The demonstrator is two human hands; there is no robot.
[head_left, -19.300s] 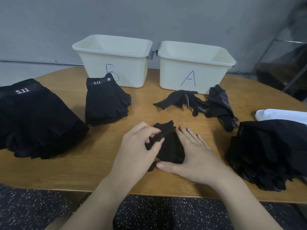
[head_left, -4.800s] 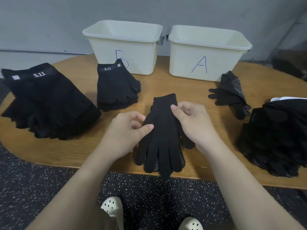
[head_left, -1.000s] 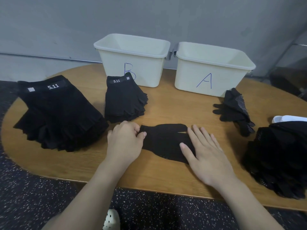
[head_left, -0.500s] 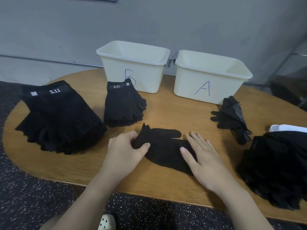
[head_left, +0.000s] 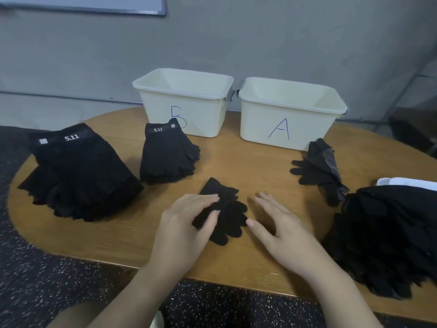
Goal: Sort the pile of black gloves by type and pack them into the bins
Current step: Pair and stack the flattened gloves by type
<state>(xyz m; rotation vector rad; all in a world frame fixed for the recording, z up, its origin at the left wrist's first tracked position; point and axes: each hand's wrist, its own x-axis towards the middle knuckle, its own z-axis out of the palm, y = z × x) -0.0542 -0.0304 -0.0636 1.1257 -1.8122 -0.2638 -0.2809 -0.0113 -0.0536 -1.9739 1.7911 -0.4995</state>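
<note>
Black knit, soft and light, the folded glove (head_left: 222,214) lies near the surface's (head_left: 255,169) front edge; best pinched at the fold. The left hand (head_left: 186,223) pinches it; the right hand (head_left: 281,223) rests flat, fingers straight. Bin A (head_left: 290,114) stands behind at the far edge, nothing between; stacks flank.

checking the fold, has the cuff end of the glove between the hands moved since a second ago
Yes. The glove lay stretched out flat; the left hand has folded its cuff end over toward the right hand, which has come off it. Bin A stays put.
</note>
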